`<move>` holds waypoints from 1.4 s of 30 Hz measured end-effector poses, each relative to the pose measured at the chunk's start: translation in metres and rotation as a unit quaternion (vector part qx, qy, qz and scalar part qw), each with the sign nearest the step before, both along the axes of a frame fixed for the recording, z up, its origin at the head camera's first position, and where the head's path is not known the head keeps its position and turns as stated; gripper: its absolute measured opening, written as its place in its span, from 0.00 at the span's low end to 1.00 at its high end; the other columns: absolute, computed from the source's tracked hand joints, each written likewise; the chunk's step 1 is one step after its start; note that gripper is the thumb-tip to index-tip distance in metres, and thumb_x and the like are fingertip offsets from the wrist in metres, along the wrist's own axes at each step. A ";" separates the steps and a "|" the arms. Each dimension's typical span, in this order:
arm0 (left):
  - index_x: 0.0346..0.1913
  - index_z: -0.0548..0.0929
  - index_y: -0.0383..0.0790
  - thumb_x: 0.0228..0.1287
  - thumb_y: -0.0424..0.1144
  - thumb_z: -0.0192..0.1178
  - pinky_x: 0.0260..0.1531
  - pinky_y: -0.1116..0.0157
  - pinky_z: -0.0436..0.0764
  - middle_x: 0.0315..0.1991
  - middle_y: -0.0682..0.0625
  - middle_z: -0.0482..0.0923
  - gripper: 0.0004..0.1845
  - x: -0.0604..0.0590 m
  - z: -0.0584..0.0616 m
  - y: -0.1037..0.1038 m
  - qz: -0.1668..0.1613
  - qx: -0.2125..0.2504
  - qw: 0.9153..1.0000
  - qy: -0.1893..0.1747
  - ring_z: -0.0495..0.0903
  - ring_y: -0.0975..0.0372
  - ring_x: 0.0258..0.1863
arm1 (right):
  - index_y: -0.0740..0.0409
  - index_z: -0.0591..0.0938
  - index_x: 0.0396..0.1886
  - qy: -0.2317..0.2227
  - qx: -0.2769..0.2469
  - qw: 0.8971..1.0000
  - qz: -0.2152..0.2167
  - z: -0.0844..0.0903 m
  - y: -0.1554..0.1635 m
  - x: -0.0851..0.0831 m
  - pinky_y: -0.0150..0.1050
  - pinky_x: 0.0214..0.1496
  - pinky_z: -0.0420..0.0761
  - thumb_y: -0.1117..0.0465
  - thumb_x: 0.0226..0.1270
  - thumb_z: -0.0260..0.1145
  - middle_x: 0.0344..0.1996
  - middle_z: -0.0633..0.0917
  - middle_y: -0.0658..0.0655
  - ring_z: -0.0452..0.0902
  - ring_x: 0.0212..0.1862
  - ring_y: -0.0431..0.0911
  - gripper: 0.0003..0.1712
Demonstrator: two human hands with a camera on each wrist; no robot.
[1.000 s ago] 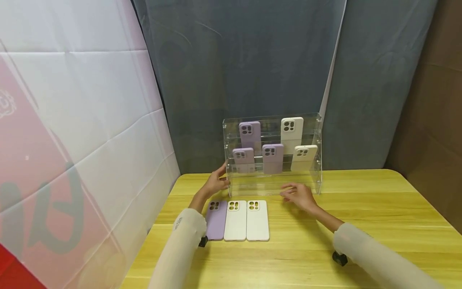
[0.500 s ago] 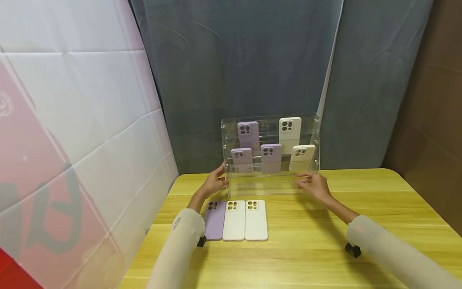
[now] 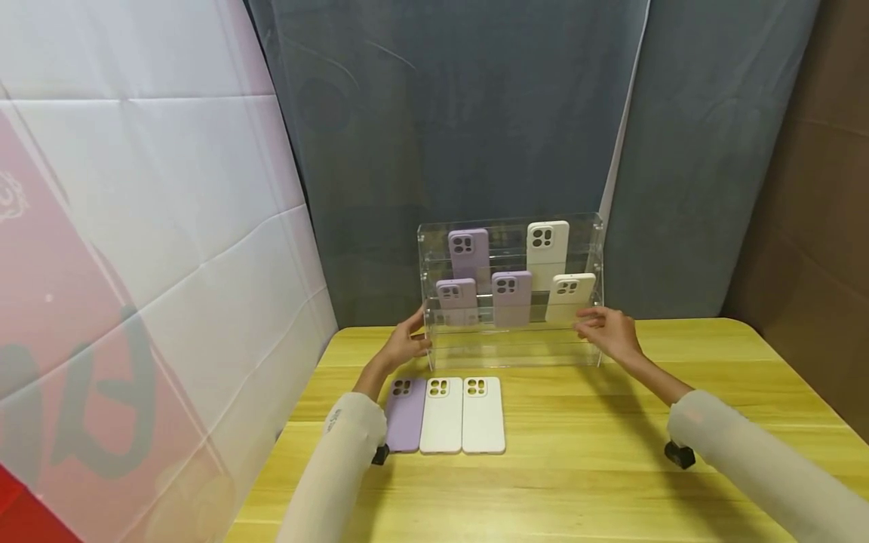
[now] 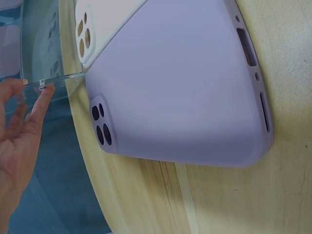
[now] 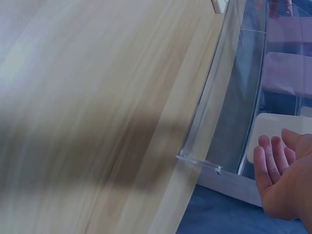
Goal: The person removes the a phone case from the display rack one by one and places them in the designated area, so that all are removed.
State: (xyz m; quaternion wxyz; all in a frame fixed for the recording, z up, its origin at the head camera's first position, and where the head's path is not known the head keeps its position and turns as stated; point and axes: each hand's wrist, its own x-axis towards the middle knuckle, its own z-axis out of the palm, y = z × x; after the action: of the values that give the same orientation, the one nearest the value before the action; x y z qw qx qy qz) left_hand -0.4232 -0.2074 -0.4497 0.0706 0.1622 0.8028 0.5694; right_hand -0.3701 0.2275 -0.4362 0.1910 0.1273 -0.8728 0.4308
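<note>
The left grip pinched the rack — likely for steadiness — while the right grip, loosely spread, hovered by the rack's lower white case; three flat cases lay on the tabletop.

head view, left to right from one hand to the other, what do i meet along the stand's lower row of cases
Left hand, left purple case, right purple case, white case, right hand.
</note>
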 end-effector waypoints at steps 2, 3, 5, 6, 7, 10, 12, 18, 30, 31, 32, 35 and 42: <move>0.85 0.44 0.50 0.71 0.17 0.53 0.51 0.45 0.85 0.81 0.33 0.54 0.48 -0.001 -0.001 0.000 0.000 -0.002 1.000 0.000 0.68 0.35 0.71 | 0.72 0.85 0.53 0.002 0.001 1.000 0.000 0.002 0.001 0.000 0.31 0.27 0.85 0.64 0.69 0.73 0.37 0.91 0.68 0.90 0.29 0.45 0.18; 0.85 0.44 0.50 0.71 0.18 0.53 0.52 0.44 0.85 0.80 0.33 0.54 0.48 -0.001 -0.001 0.000 0.000 -0.002 1.000 0.000 0.68 0.35 0.71 | 0.73 0.85 0.53 0.004 0.003 1.000 0.000 0.003 0.002 0.001 0.32 0.27 0.86 0.64 0.69 0.73 0.36 0.91 0.68 0.89 0.28 0.41 0.18; 0.85 0.44 0.51 0.71 0.18 0.53 0.53 0.43 0.84 0.81 0.33 0.54 0.48 -0.001 -0.001 0.001 0.002 -0.003 1.000 -0.001 0.67 0.35 0.72 | 0.72 0.85 0.53 0.007 0.005 1.000 -0.003 0.005 0.004 0.001 0.34 0.27 0.86 0.64 0.70 0.72 0.36 0.91 0.67 0.86 0.26 0.34 0.18; 0.85 0.44 0.51 0.72 0.18 0.53 0.54 0.43 0.84 0.81 0.33 0.53 0.48 -0.002 -0.001 0.001 0.001 -0.004 1.000 0.000 0.66 0.35 0.72 | 0.72 0.85 0.53 0.008 0.007 1.000 -0.005 0.006 0.005 0.001 0.34 0.27 0.86 0.63 0.70 0.72 0.36 0.91 0.67 0.85 0.26 0.32 0.18; 0.85 0.44 0.50 0.72 0.18 0.53 0.55 0.43 0.83 0.81 0.32 0.52 0.48 -0.002 -0.001 0.001 0.000 -0.004 1.000 0.000 0.66 0.35 0.72 | 0.72 0.85 0.53 0.008 0.007 1.000 -0.007 0.007 0.006 0.001 0.34 0.27 0.86 0.63 0.70 0.72 0.36 0.91 0.67 0.84 0.26 0.31 0.18; 0.85 0.44 0.51 0.72 0.19 0.53 0.57 0.42 0.82 0.81 0.32 0.50 0.48 -0.001 -0.001 0.002 -0.002 -0.004 1.000 -0.001 0.65 0.34 0.73 | 0.71 0.85 0.52 0.010 0.005 1.000 -0.015 0.010 0.009 0.001 0.33 0.27 0.86 0.62 0.71 0.72 0.36 0.91 0.67 0.85 0.26 0.31 0.17; 0.85 0.44 0.51 0.72 0.19 0.53 0.57 0.43 0.82 0.82 0.32 0.49 0.48 -0.001 0.000 0.002 -0.003 -0.003 1.000 -0.003 0.64 0.34 0.73 | 0.70 0.85 0.52 0.012 0.008 1.000 -0.020 0.011 0.010 0.000 0.33 0.27 0.86 0.63 0.71 0.72 0.37 0.91 0.68 0.87 0.27 0.36 0.16; 0.85 0.44 0.51 0.70 0.17 0.53 0.54 0.45 0.84 0.82 0.34 0.50 0.49 0.000 0.000 0.001 0.001 0.001 1.000 -0.006 0.65 0.34 0.72 | 0.70 0.86 0.52 0.035 0.024 0.998 -0.054 0.017 0.017 -0.002 0.29 0.21 0.79 0.64 0.70 0.71 0.37 0.90 0.68 0.90 0.30 0.55 0.16; 0.85 0.44 0.50 0.70 0.17 0.52 0.55 0.44 0.84 0.81 0.34 0.51 0.49 -0.001 0.000 0.001 -0.003 0.004 1.000 -0.002 0.65 0.34 0.73 | 0.69 0.86 0.54 0.069 0.009 0.996 -0.063 0.035 0.024 -0.008 0.42 0.52 0.77 0.64 0.69 0.72 0.39 0.90 0.69 0.69 0.24 0.11 0.18; 0.85 0.43 0.50 0.70 0.17 0.51 0.55 0.43 0.83 0.81 0.34 0.51 0.49 0.000 0.000 0.001 -0.003 0.004 1.000 -0.003 0.65 0.34 0.73 | 0.69 0.86 0.55 0.072 0.009 0.995 -0.063 0.036 0.023 -0.009 0.49 0.55 0.75 0.63 0.69 0.73 0.39 0.90 0.69 0.68 0.25 0.11 0.18; 0.85 0.43 0.50 0.70 0.17 0.51 0.55 0.43 0.83 0.81 0.33 0.51 0.49 0.000 0.000 0.001 -0.004 0.004 1.000 -0.003 0.64 0.33 0.73 | 0.69 0.85 0.55 0.073 0.006 0.995 -0.061 0.037 0.023 -0.009 0.55 0.58 0.72 0.63 0.69 0.73 0.40 0.90 0.69 0.68 0.25 0.11 0.19; 0.85 0.43 0.49 0.70 0.17 0.52 0.53 0.46 0.85 0.81 0.33 0.51 0.49 0.000 0.000 0.001 -0.004 0.004 1.000 -0.004 0.64 0.33 0.72 | 0.70 0.85 0.56 0.078 0.004 0.996 -0.053 0.040 0.023 -0.010 0.61 0.60 0.67 0.64 0.69 0.73 0.41 0.90 0.69 0.69 0.28 0.12 0.20; 0.85 0.43 0.50 0.71 0.17 0.53 0.46 0.60 0.86 0.82 0.36 0.49 0.49 0.001 0.001 0.000 -0.005 0.006 1.000 -0.011 0.64 0.34 0.73 | 0.67 0.83 0.61 0.069 0.025 0.996 -0.052 0.045 0.022 -0.012 0.41 0.46 0.80 0.63 0.71 0.71 0.44 0.90 0.66 0.82 0.34 0.23 0.22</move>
State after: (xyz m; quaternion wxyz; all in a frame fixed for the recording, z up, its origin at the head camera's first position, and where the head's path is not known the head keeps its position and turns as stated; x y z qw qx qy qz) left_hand -0.4225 -0.2076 -0.4490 0.0815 0.1598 0.7979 0.5755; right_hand -0.3820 0.2499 -0.3910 0.2695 0.1159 -0.8734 0.3888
